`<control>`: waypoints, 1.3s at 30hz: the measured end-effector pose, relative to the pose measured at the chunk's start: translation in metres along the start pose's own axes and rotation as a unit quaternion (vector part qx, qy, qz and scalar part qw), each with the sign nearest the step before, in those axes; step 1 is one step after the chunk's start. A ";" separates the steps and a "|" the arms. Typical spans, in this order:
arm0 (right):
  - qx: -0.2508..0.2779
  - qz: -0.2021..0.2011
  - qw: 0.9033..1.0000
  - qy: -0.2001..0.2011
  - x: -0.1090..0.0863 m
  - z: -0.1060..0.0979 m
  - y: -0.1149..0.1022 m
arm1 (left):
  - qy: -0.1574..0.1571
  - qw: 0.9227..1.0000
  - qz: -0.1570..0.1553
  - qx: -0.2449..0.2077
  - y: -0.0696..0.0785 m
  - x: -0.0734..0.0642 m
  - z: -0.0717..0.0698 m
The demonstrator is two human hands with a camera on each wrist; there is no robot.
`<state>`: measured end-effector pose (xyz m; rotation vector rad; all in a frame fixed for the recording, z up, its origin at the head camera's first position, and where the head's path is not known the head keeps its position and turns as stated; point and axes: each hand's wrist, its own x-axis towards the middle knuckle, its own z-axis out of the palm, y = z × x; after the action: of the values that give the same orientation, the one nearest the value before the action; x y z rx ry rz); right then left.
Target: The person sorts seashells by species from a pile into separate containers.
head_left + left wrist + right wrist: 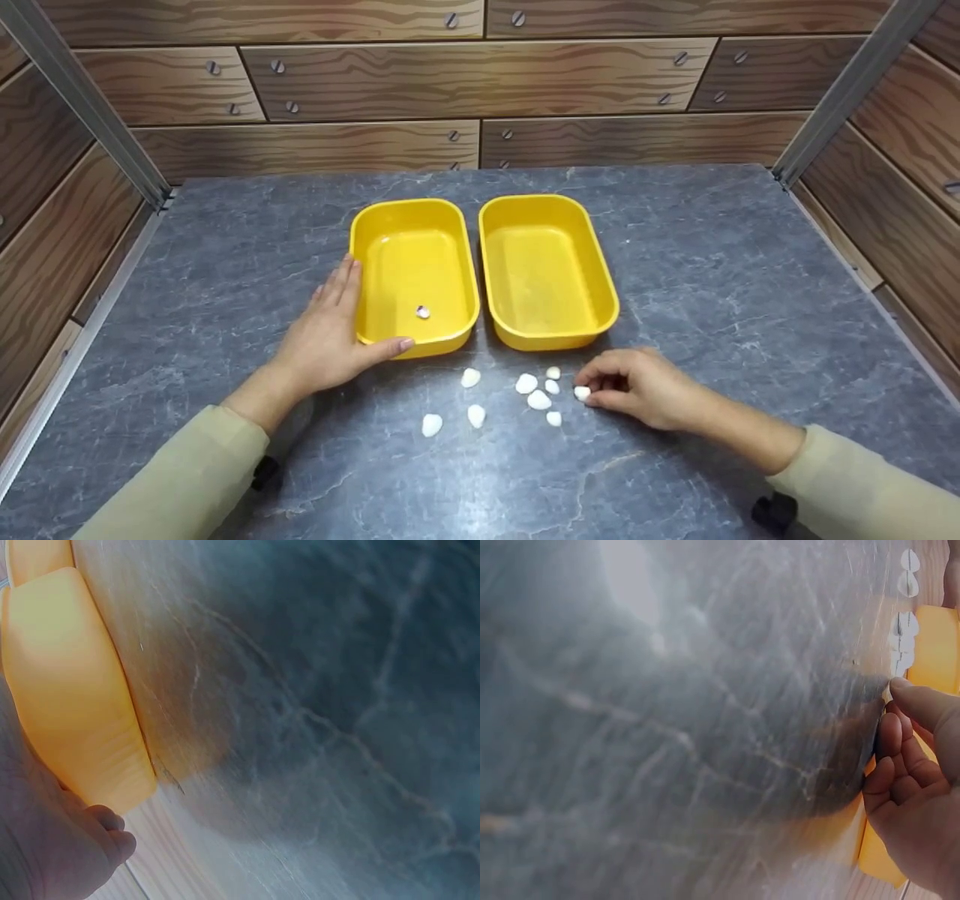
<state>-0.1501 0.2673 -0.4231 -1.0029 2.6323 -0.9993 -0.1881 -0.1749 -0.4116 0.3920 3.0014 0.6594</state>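
My right hand [646, 390] pinches a small white seashell [582, 393] between thumb and fingertips, close to the table; in the right wrist view the fingers [922, 772] hide most of it. Along the outer left side of the left yellow tray [416, 351] lies my left hand [326, 337], fingers straight, with its thumb across the near rim. A small shiny whitish piece [423, 311] with a dark mark sits inside that tray. Several white shells [538, 400] lie loose just left of the right hand. More are scattered farther left, among them one shell [432, 425] nearest the front.
A second yellow tray [551, 343] stands right of the first, with a narrow gap between them; nothing is visible inside it. The grey marbled table [712, 262] is bordered by wood-patterned panels [480, 82] at the back and sides.
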 end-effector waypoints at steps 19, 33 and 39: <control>0.085 0.010 0.996 -0.024 -0.002 -0.009 -0.023 | 0.001 1.000 0.003 0.001 0.001 0.000 -0.001; 0.136 -0.055 0.989 -0.012 0.031 -0.032 -0.070 | -0.004 1.000 -0.007 0.002 0.002 -0.001 -0.002; 0.099 -0.062 0.993 0.009 0.063 -0.038 -0.085 | -0.003 1.000 -0.007 0.001 0.003 -0.001 -0.002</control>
<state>-0.1666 0.2006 -0.3343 -1.1241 2.4493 -1.2727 -0.1868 -0.1731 -0.4080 0.3731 2.9967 0.6534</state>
